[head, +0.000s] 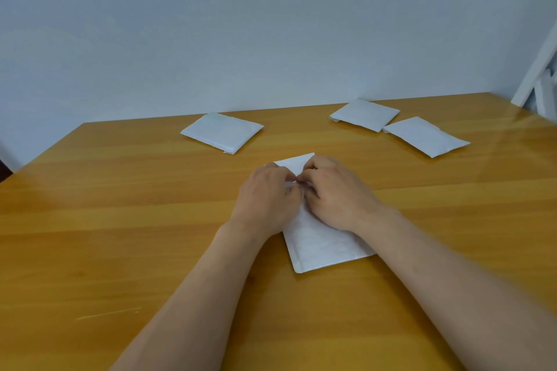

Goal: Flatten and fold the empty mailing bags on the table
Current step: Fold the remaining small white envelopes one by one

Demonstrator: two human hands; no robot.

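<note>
1. The left hand (265, 199) and the right hand (334, 196) sit side by side on the white padded mailing bag (322, 244). Their fingertips meet in the middle of it.
2. Each grip looks curled, with the fingers bent down onto the bag. They seem to pinch a bit of the white skin where they meet. The fingertips are hidden under the knuckles, so I cannot be sure it is a true pinch and not just a press.
3. The bag lies flat on the yellow-brown wooden surface (120, 220), right in front of the person. Its near end pokes out below the wrists. Its far end peeks out past the fingers.
4. I think the step in hand is to press the bag flat, or to start the fold across its middle.
5. To do it well, keep both hands low and push down evenly. Then slide the hands apart, out to the sides, so the air goes out.
6. Line up the edges before you press the crease. Padded bags spring back, so rub along the fold firmly.
7. Further back lie three more white bags. One white folded bag on the left (221, 132) sits alone. Two white bags on the right (364, 114) (426, 137) lie just beside each other, corners nearly touching.
8. They look folded already, so this may be the last one.
</note>
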